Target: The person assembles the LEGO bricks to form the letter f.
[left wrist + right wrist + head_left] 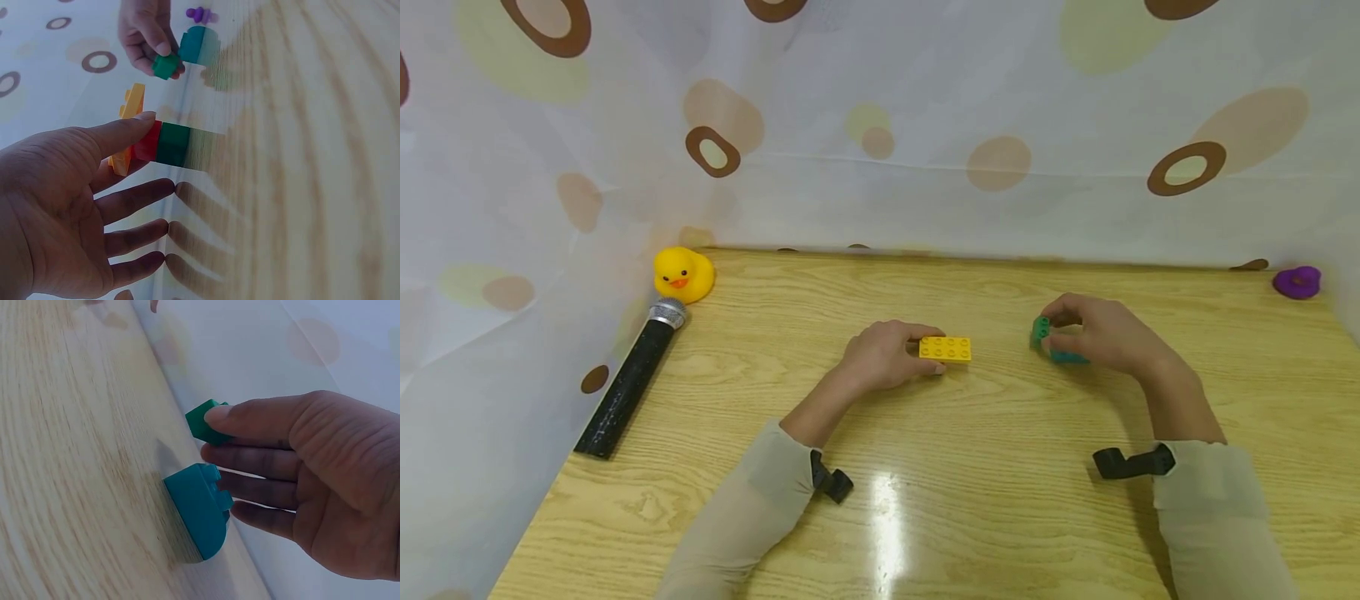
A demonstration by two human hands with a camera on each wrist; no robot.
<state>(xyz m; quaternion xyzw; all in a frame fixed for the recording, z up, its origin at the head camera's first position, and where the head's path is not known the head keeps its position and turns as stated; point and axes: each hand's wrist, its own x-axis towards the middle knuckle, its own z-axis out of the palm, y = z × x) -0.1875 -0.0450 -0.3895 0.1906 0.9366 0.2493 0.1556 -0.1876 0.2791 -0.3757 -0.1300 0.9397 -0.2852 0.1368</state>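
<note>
In the head view my left hand (883, 358) is at mid-table, thumb and index finger at the sides of a yellow toy brick (945, 350). The left wrist view shows this brick topping a stack, with a red brick (147, 144) under it and a dark green brick (173, 145) at the bottom against the table. The other left fingers are spread, tips at the tabletop. My right hand (1105, 335) pinches a small green brick (203, 422) between thumb and fingertips, raised off the table. Close under those fingers a teal brick with one rounded end (199, 512) stands on the table.
A yellow rubber duck (685, 275) sits at the back left, beside the head of a black microphone (628, 387) along the left edge. A small purple duck (1297, 282) is at the far right corner. A patterned curtain (925, 125) borders the wooden table (1000, 500).
</note>
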